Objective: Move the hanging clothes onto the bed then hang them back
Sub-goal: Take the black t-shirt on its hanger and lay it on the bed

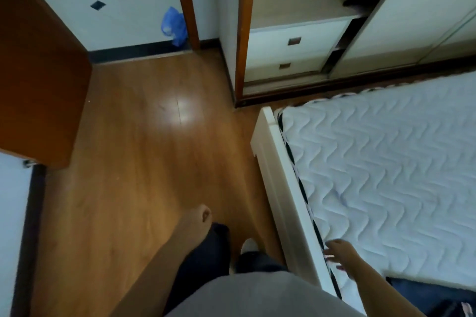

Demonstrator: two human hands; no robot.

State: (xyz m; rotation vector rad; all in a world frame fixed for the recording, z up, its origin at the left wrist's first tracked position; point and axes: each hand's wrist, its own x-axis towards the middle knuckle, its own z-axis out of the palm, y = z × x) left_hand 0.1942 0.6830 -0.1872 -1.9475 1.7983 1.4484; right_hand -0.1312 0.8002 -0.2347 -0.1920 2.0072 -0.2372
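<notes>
My right hand [340,256] hangs slack-fingered at the mattress [386,162] edge. My left hand [202,215] is blurred and curled, grip unclear. Dark clothes [425,296] lie cut off at the corner.

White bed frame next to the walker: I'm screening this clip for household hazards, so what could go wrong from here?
1. The white bed frame has a corner that juts into the walkway ahead of the person's legs, and the right hand hovers over its edge; a shin or fingers might knock it.
2. The glossy brown wooden floor shows bright glare, so a foot could slip.
3. The open brown wooden door narrows the passage on the left.
</notes>
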